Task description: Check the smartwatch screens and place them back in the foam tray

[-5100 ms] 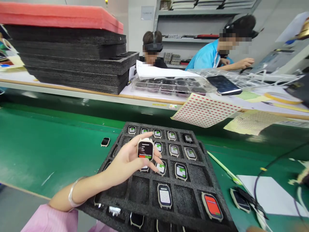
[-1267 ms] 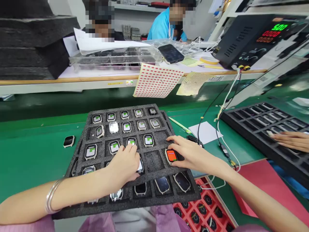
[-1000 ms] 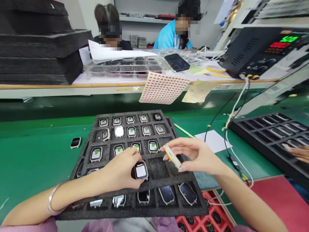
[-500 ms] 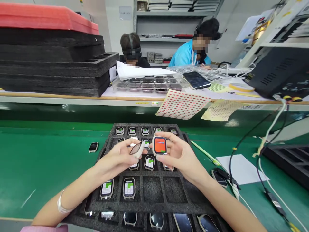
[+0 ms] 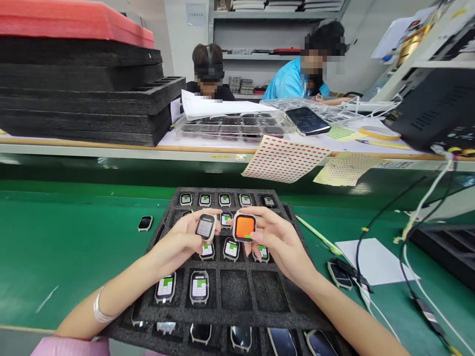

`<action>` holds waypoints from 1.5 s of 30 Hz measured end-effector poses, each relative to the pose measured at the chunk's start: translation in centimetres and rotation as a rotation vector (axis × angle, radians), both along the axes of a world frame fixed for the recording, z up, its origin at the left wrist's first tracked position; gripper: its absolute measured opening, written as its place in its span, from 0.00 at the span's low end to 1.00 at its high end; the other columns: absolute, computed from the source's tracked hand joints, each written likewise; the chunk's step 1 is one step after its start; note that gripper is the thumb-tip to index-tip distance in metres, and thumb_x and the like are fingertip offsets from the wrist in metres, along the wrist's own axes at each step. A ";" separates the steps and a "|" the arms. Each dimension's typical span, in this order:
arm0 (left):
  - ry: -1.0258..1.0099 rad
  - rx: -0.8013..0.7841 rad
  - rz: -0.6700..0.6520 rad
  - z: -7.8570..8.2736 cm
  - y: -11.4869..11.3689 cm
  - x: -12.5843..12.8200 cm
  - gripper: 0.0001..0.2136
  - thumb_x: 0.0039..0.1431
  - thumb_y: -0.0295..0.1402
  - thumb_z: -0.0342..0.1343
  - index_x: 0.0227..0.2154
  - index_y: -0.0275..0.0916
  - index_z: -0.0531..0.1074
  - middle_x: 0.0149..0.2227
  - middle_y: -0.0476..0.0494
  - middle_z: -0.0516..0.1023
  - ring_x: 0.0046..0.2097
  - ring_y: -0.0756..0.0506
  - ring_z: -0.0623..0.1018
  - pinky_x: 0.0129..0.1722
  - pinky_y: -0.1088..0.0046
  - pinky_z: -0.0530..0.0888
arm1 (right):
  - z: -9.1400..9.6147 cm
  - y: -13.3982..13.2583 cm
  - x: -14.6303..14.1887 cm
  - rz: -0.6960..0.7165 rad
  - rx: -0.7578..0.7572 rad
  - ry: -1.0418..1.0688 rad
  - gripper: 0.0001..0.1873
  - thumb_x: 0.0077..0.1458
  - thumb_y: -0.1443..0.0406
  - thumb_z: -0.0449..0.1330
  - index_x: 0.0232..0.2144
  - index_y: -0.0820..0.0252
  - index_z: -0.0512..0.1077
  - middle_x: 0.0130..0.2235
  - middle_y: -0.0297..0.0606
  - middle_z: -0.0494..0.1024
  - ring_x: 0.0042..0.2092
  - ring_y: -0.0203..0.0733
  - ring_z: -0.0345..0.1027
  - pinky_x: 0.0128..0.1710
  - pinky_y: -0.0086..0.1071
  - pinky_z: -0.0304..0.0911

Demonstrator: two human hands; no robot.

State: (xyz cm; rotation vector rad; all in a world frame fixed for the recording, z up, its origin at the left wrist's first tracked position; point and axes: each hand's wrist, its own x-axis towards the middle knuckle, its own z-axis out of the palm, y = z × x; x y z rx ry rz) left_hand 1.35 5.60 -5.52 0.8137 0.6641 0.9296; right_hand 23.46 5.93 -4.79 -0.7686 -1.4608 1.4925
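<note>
A black foam tray [image 5: 237,309] with several lit watch bodies in its cells lies on the green belt in front of me. My left hand [image 5: 178,242] holds one watch body with a white-and-grey screen [image 5: 205,227] up above the tray. My right hand [image 5: 276,240] holds a second watch body with an orange screen [image 5: 244,227] beside it. Both screens face me and the two watches sit close together, almost touching. Two cells in the row below my hands are bare foam.
A loose watch body [image 5: 145,223] lies on the belt left of the tray. White paper [image 5: 373,259], cables [image 5: 408,247] and another watch [image 5: 339,275] are at the right. Stacked foam trays [image 5: 85,99], a sticker sheet [image 5: 285,159] and two seated people are beyond the bench.
Both hands picked a watch out of the tray and raised them. Since half a second ago my left hand turned its watch screen toward me, and both hands sank slightly.
</note>
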 end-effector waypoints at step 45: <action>0.040 0.142 0.034 0.7 -1.2 0.8 0.20 0.51 0.18 0.49 0.48 0.38 0.64 0.38 0.44 0.77 0.42 0.46 0.78 0.42 0.67 0.77 | -0.1 -0.7 -0.2 0.032 0.103 -0.001 0.20 0.54 0.70 0.62 0.50 0.58 0.69 0.41 0.41 0.78 0.28 0.35 0.71 0.21 0.24 0.62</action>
